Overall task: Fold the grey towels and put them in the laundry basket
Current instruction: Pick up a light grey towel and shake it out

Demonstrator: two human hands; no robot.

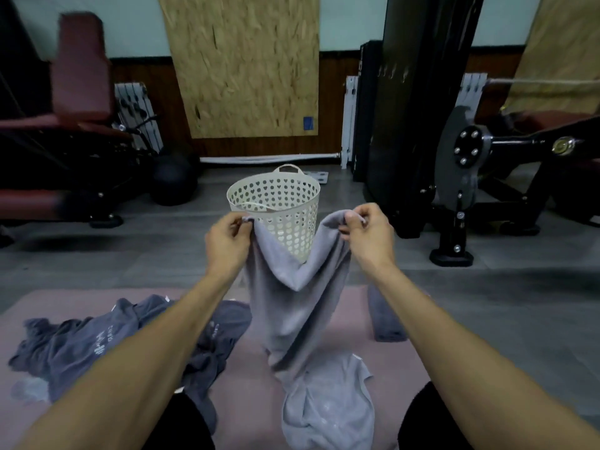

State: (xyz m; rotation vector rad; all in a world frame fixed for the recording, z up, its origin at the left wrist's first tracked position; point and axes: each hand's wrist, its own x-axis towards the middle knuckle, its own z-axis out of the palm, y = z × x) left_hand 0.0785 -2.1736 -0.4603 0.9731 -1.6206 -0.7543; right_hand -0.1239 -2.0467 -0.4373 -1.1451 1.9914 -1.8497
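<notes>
Head view shows the opening of a fold: the left hand point(227, 237) and the right hand point(367, 233) each pinch a top corner of a light grey towel point(298, 306), holding it up so the top edge sags in a V between them. Its lower end is bunched on the pink mat point(253, 401), at about 6 o'clock from the hands. The laundry basket point(276, 206), white and perforated, stands on the floor at 12 o'clock just beyond the towel, and no towel shows inside it.

The step in hand seems to be spreading the towel flat. Next, the hands likely need to pull apart to tauten the top edge and lift the crumpled tail clear before bringing corner to corner.

A heap of darker grey towels point(107, 339) lies at 8 o'clock on the mat, still unfolded. A rolled or folded grey towel point(386, 319) sits at 4 o'clock, at the mat's right edge. Open mat lies between the heap and the hanging towel. Gym machines point(470, 177) flank the basket at 2 and 10 o'clock, well apart from it.
</notes>
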